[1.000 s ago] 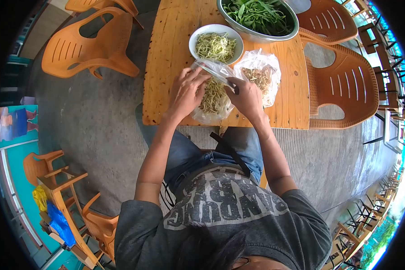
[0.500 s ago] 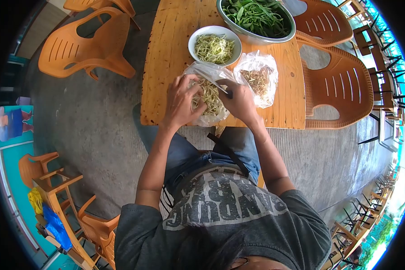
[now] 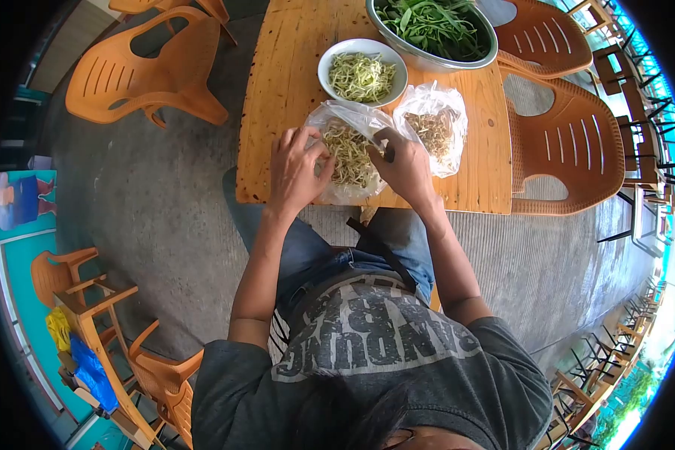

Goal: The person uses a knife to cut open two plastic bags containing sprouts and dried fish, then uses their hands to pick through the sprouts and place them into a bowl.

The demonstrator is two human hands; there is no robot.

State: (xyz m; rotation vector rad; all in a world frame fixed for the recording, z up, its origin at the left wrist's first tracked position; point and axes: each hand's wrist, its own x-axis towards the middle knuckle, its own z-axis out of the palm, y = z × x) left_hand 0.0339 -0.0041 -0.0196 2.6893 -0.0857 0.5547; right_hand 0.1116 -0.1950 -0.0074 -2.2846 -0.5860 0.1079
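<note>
A clear plastic bag [image 3: 346, 193] lies spread at the near edge of the table, filled with bean sprouts [image 3: 348, 156]. My left hand [image 3: 298, 169] is at the bag's left side, its fingers curled and the thumb close to the index finger. My right hand [image 3: 406, 166] is over the bag's right side, with thumb and index finger pinched together at the sprouts. Whatever is between the fingertips of either hand is too small to make out. Just beyond the bag stands a white bowl [image 3: 324, 73] holding cleaned-looking pale sprouts [image 3: 362, 77].
Right of my right hand lies a second clear bag [image 3: 452, 161] with brownish sprout scraps [image 3: 431, 131]. A metal basin [image 3: 435, 63] of green leaves [image 3: 431, 26] stands at the far right of the wooden table [image 3: 277, 82]. Brown plastic chairs [image 3: 570, 146] line the right side; an orange chair [image 3: 154, 71] stands left.
My left hand has drawn back left from over the sprouts, uncovering more of them. The right hand's thumb and index finger have closed into a pinch. The view has shifted slightly.
</note>
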